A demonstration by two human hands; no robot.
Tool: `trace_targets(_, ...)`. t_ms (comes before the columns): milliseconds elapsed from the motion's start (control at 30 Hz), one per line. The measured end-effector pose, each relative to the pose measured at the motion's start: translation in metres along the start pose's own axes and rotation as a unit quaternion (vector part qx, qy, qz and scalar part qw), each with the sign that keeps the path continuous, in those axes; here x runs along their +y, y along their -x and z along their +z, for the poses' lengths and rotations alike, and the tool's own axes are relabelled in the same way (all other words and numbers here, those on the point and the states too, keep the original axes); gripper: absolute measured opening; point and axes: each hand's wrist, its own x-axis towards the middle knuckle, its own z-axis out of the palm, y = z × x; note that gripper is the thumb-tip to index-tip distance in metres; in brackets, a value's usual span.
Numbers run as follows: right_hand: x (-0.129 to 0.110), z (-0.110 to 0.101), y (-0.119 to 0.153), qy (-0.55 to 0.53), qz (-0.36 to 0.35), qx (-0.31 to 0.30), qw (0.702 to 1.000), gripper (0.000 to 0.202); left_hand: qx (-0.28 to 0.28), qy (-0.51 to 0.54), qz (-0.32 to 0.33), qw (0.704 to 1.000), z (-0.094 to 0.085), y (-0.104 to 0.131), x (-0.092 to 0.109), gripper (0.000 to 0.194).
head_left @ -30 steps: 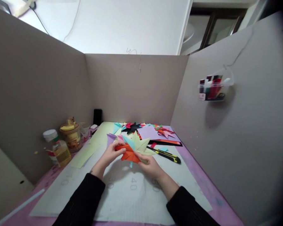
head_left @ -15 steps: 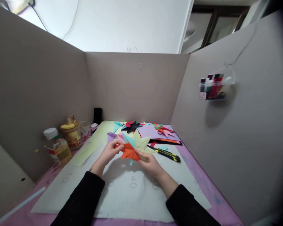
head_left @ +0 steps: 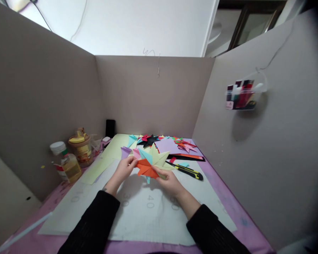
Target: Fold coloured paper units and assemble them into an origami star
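Note:
A folded paper star (head_left: 147, 167) with orange, light blue and pale green points is held up over the white sheet (head_left: 137, 225). My left hand (head_left: 125, 170) pinches its orange edge on the left side. On the lower right, my right hand (head_left: 168, 180) grips the star with the thumb on top, near where orange meets pale green. Behind the star lie a purple folded piece (head_left: 125, 152) and a pink one (head_left: 136, 152). To the right of my right hand rests a black and yellow cutter (head_left: 193, 173), beside what looks like scissors, partly hidden.
At the left stand a bottle of yellowish liquid (head_left: 70, 167) and a brown-yellow jar (head_left: 82, 150). A black phone-like object (head_left: 110, 128) leans at the back. Folded stars (head_left: 149, 141) and purple paper (head_left: 166, 146) lie at the rear. A clear container (head_left: 242, 97) hangs on the right wall.
The view has shifted slightly. My left fingers have moved a little outward to the star's left edge, and the star is turned slightly. Both hands still hold it.

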Motion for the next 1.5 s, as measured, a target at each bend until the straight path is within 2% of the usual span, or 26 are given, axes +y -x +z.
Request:
trace_targets(100, 0.000, 0.001, 0.000, -0.004, 0.004, 0.005, 1.000, 0.049, 0.043, -0.024, 0.049, 0.998, 0.007, -0.001, -0.002, 0.017)
trace_targets(200, 0.000, 0.001, 0.000, -0.007, 0.004, 0.006, 1.000, 0.049, 0.058, 0.001, 0.060, 0.997, 0.013, 0.000, 0.001, 0.015)
trace_targets(367, 0.001, 0.002, 0.000, 0.006, -0.009, -0.009, 1.000, 0.048, 0.049, -0.004, 0.049, 0.998, 0.016, 0.002, 0.005, 0.018)
trace_targets(567, -0.001, 0.003, 0.001, 0.027, -0.020, -0.033, 0.999, 0.050, 0.032, -0.006, 0.036, 0.999, 0.020, 0.000, 0.001, 0.024)
trace_targets(700, -0.004, 0.004, 0.001, 0.032, -0.022, -0.037, 0.999, 0.050, 0.043, -0.003, 0.024, 0.999, 0.020, 0.001, 0.004, 0.022)
trace_targets(900, -0.003, 0.004, 0.001, 0.042, -0.030, -0.043, 0.998, 0.052, 0.055, 0.008, 0.046, 0.997, 0.019, 0.001, 0.011, 0.022)
trace_targets(1267, -0.002, 0.005, 0.000, 0.042, -0.030, -0.045, 0.998, 0.051, 0.093, -0.071, 0.084, 0.990, 0.024, 0.001, 0.007, 0.018)
trace_targets(1500, -0.004, 0.005, 0.000, 0.035, -0.027, -0.034, 0.998, 0.050, 0.084, -0.025, 0.048, 0.995, 0.025, 0.000, 0.008, 0.023)
